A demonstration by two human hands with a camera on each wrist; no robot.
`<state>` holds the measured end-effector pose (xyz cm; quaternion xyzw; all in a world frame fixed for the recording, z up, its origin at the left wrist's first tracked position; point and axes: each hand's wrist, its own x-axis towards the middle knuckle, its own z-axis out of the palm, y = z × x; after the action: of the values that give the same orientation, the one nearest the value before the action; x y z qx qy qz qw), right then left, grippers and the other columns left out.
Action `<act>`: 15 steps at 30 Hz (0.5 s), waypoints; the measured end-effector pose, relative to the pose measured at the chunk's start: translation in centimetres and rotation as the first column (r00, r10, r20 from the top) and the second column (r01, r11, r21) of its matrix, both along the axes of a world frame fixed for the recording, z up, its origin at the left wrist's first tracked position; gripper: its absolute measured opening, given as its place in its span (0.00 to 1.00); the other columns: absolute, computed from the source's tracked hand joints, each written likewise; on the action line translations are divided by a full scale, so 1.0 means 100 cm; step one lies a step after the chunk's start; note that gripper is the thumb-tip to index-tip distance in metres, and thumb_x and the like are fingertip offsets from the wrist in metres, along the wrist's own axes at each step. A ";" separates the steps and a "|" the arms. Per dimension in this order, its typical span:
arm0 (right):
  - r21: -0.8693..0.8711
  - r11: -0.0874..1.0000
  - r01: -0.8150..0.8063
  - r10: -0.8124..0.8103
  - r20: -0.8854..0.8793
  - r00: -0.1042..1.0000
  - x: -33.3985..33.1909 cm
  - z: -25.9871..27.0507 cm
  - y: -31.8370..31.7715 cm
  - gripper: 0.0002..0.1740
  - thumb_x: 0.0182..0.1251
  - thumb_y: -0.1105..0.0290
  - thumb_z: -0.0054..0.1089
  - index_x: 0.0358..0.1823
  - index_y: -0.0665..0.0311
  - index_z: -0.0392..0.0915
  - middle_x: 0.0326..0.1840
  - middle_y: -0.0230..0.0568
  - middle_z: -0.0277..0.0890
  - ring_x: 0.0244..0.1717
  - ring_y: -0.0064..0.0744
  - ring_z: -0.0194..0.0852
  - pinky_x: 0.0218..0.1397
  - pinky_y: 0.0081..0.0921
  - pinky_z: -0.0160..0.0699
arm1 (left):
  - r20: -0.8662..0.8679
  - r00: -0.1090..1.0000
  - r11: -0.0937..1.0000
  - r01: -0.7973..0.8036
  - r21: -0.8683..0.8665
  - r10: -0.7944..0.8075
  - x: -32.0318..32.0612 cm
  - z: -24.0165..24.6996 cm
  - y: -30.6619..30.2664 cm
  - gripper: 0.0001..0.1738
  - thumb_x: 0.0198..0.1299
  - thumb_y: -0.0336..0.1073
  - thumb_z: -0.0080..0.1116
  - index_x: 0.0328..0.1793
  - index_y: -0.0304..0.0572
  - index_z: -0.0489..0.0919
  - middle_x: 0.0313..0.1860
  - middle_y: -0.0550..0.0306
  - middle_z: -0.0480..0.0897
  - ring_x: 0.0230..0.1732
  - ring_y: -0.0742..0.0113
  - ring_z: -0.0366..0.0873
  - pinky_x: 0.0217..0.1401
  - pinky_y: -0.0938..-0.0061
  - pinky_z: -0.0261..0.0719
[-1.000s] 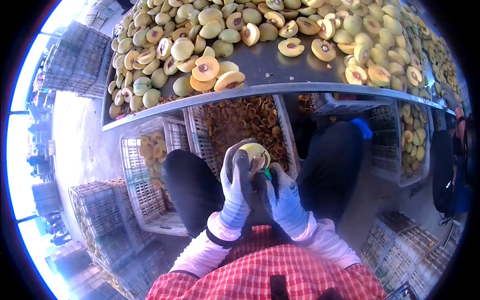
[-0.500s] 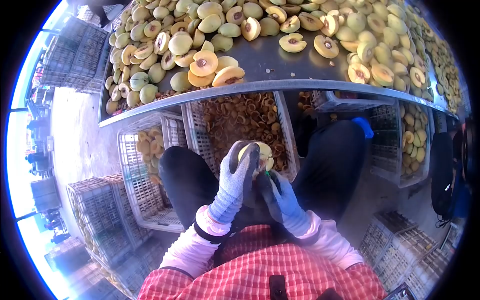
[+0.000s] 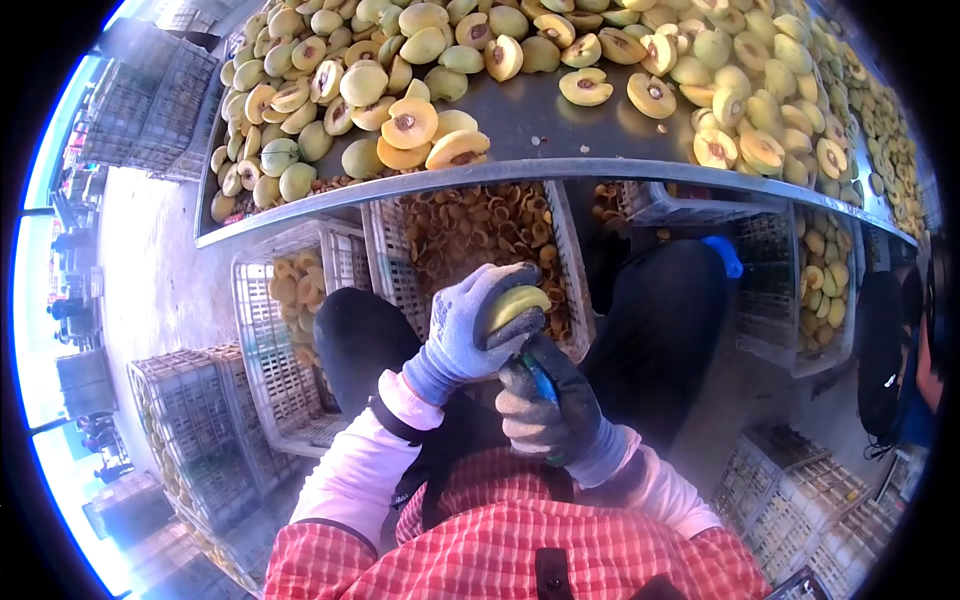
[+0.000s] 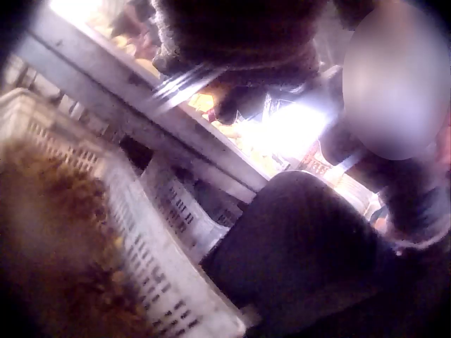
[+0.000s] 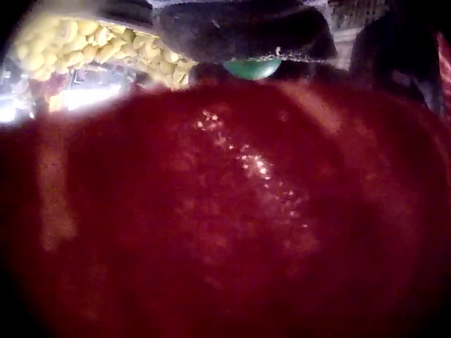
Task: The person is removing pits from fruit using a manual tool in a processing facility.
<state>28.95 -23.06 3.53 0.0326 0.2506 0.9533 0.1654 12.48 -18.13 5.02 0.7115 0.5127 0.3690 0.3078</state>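
Observation:
My gloved left hand (image 3: 468, 318) grips a yellow-green peach-like fruit (image 3: 515, 305) over the crate between my knees; its cut face is turned out of sight. Just below and to the right, my gloved right hand (image 3: 552, 410) curls round the blue-green handle (image 3: 540, 380) of a small tool, whose working end is hidden by the hands. The right thumb side lies close against the fruit and the left fingertips. In the right wrist view the handle's rounded green end (image 5: 254, 67) shows below dark glove fingers (image 5: 243, 32).
A metal table (image 3: 560, 125) heaped with halved fruit (image 3: 410, 122) stands ahead. Under its edge, a crate (image 3: 392, 262) holds brown scooped-out pieces. Another crate (image 3: 262, 355) of fruit stands left, one more (image 3: 780, 350) right. Stacked crates (image 3: 195, 420) flank me.
My left hand has turned the fruit so its cut face no longer shows. My right hand has rolled over into a fist around the handle, lower and nearer my body.

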 end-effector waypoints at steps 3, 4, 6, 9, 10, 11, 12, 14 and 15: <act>-0.020 0.999 0.025 -0.027 -0.077 0.997 0.000 -0.013 -0.009 0.28 0.75 0.41 0.36 0.42 0.58 0.73 0.19 0.28 0.59 0.13 0.19 0.54 0.15 0.18 0.56 | 0.101 0.994 0.992 -0.022 -0.121 0.034 0.005 -0.015 -0.008 0.24 0.50 0.38 0.68 0.53 0.40 0.78 0.42 0.47 0.83 0.43 0.49 0.84 0.46 0.68 0.81; 0.004 1.000 0.024 -0.024 -0.041 0.999 0.001 -0.019 -0.013 0.28 0.74 0.41 0.36 0.42 0.58 0.73 0.19 0.27 0.59 0.13 0.19 0.54 0.15 0.18 0.56 | 0.046 0.999 0.992 -0.022 -0.124 0.028 0.006 -0.023 -0.010 0.21 0.54 0.40 0.66 0.52 0.40 0.78 0.41 0.48 0.83 0.42 0.56 0.84 0.46 0.70 0.80; 0.047 0.999 0.007 -0.008 0.022 1.000 0.002 -0.022 -0.016 0.28 0.74 0.41 0.36 0.42 0.58 0.73 0.19 0.27 0.59 0.13 0.19 0.55 0.15 0.18 0.57 | 0.350 0.920 0.856 0.031 -0.516 0.177 0.011 -0.030 -0.019 0.18 0.59 0.40 0.61 0.51 0.37 0.78 0.40 0.51 0.83 0.40 0.65 0.82 0.45 0.74 0.78; 0.076 0.997 -0.006 0.002 0.057 0.998 0.001 -0.014 -0.014 0.28 0.74 0.40 0.36 0.41 0.58 0.72 0.19 0.27 0.60 0.14 0.19 0.56 0.15 0.18 0.57 | 0.521 0.818 0.858 0.068 -0.508 0.244 0.014 -0.033 -0.025 0.16 0.63 0.40 0.56 0.51 0.35 0.78 0.38 0.56 0.82 0.38 0.73 0.78 0.43 0.77 0.76; 0.073 0.997 0.001 -0.005 0.044 0.999 -0.002 -0.012 -0.013 0.28 0.74 0.40 0.36 0.41 0.58 0.72 0.19 0.27 0.60 0.14 0.19 0.56 0.15 0.18 0.57 | 0.553 0.772 0.832 0.057 -0.552 0.314 0.016 -0.028 -0.027 0.16 0.64 0.40 0.56 0.50 0.35 0.78 0.38 0.57 0.82 0.37 0.74 0.77 0.43 0.77 0.76; 0.069 0.998 0.009 -0.011 0.030 0.999 -0.004 -0.010 -0.013 0.28 0.74 0.40 0.36 0.40 0.58 0.72 0.19 0.27 0.60 0.14 0.19 0.56 0.15 0.18 0.57 | 0.576 0.721 0.802 0.048 -0.595 0.384 0.019 -0.020 -0.029 0.16 0.65 0.40 0.55 0.50 0.35 0.78 0.38 0.57 0.81 0.37 0.74 0.76 0.42 0.77 0.76; 0.072 0.997 0.007 -0.008 0.021 1.000 -0.005 -0.010 -0.011 0.27 0.74 0.40 0.37 0.39 0.58 0.71 0.19 0.28 0.60 0.14 0.19 0.56 0.15 0.18 0.57 | 0.593 0.667 0.773 0.040 -0.633 0.451 0.020 -0.014 -0.029 0.16 0.66 0.40 0.54 0.49 0.35 0.78 0.38 0.58 0.81 0.36 0.75 0.76 0.42 0.78 0.76; 0.069 0.998 0.007 -0.007 0.000 1.000 -0.008 -0.010 -0.010 0.27 0.74 0.40 0.38 0.38 0.58 0.71 0.18 0.28 0.60 0.14 0.19 0.57 0.15 0.18 0.57 | 0.523 0.750 0.840 -0.077 -0.538 0.404 0.020 -0.015 -0.032 0.16 0.66 0.42 0.54 0.49 0.35 0.78 0.36 0.59 0.80 0.34 0.75 0.74 0.39 0.78 0.75; 0.082 0.997 0.006 -0.006 0.004 1.000 -0.009 -0.015 -0.011 0.27 0.73 0.40 0.39 0.37 0.58 0.70 0.19 0.28 0.60 0.14 0.20 0.57 0.15 0.19 0.58 | 0.542 0.717 0.827 -0.085 -0.556 0.438 0.023 -0.012 -0.033 0.17 0.67 0.43 0.54 0.49 0.35 0.78 0.35 0.59 0.80 0.33 0.74 0.74 0.38 0.78 0.75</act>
<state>28.03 -24.14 2.00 0.0381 0.2108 0.9623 0.1673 14.73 -21.42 3.87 0.3521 0.5488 0.4894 0.5791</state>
